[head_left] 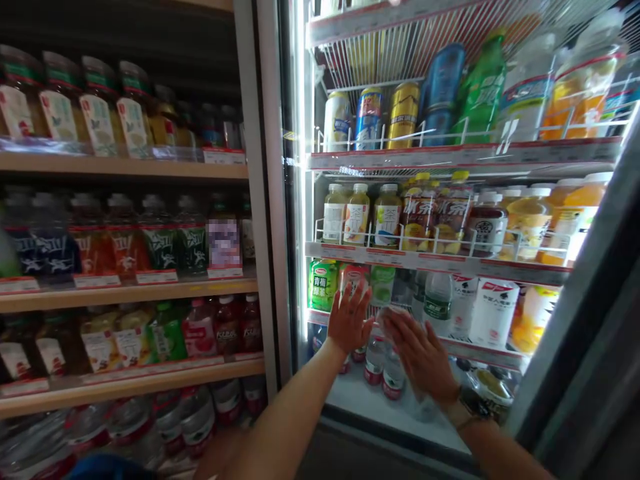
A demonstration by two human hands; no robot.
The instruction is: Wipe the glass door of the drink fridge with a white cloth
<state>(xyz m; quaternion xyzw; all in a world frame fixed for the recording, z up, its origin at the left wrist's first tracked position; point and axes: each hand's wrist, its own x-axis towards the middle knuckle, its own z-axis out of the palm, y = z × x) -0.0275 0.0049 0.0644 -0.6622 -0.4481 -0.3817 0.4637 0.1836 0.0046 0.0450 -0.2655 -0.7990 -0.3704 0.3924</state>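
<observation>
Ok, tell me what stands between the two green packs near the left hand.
A red pack, partly covered by the left hand, stands between the two green packs in the head view.

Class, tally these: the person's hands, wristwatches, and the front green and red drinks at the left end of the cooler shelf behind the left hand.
Left hand and right hand: 2
Wristwatch: 1
Green drinks: 2
Red drink: 1
Total: 6

A dark wristwatch (473,401) circles the right wrist (454,405) at the lower right of the frame, its details blurred. Left hand (349,318) and right hand (419,353), center, are bare, as are both forearms (299,401) toward the bottom of the frame.
</observation>
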